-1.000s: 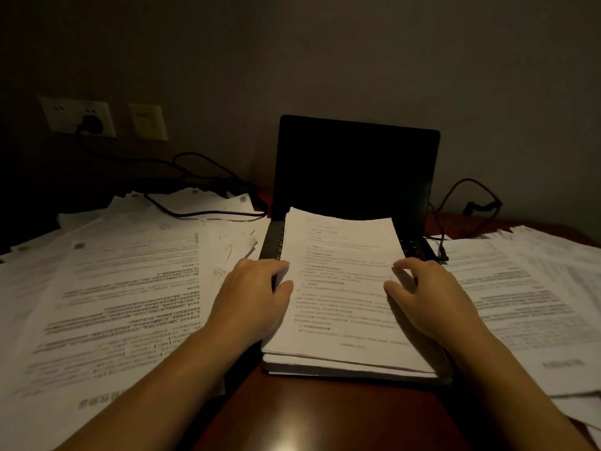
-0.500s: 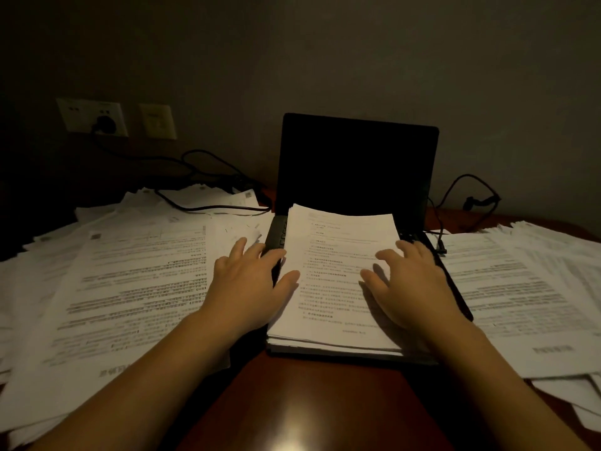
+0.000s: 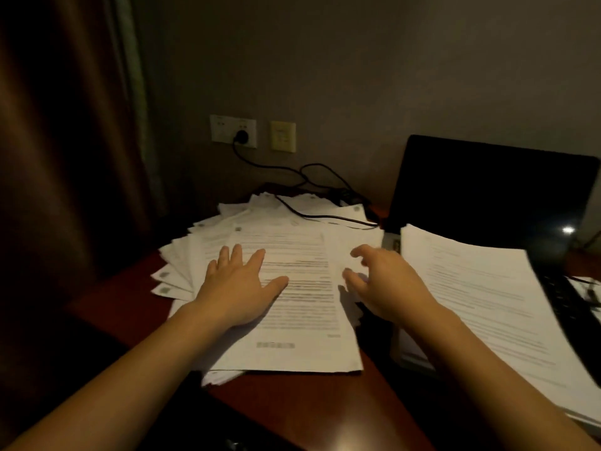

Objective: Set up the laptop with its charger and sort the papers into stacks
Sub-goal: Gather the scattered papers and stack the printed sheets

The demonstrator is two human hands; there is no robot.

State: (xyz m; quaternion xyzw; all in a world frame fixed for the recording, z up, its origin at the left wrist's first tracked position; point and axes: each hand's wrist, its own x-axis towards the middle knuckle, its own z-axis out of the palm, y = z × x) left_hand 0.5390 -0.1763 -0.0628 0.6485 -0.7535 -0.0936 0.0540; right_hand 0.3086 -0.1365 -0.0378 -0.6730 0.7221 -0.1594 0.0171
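Note:
A loose spread of printed papers (image 3: 292, 320) covers the left part of the brown desk (image 3: 136, 297). My left hand (image 3: 239, 288) lies flat on the top sheet with fingers spread. My right hand (image 3: 387, 281) hovers at the spread's right edge, fingers loosely bent, holding nothing. To the right stands the open black laptop (image 3: 487, 190) with a neat paper stack (image 3: 481, 294) lying over its keyboard. The black charger cable (image 3: 312, 213) runs from the wall socket (image 3: 242, 136) across the far papers toward the laptop.
A dark curtain (image 3: 65, 157) hangs at the left beside the desk's edge. A second wall plate (image 3: 283, 136) sits right of the socket. More cables (image 3: 585, 288) lie at the far right by the keyboard.
Both hands left the stack on the laptop and moved left to the loose papers. My view turned left, so the laptop now sits at the right.

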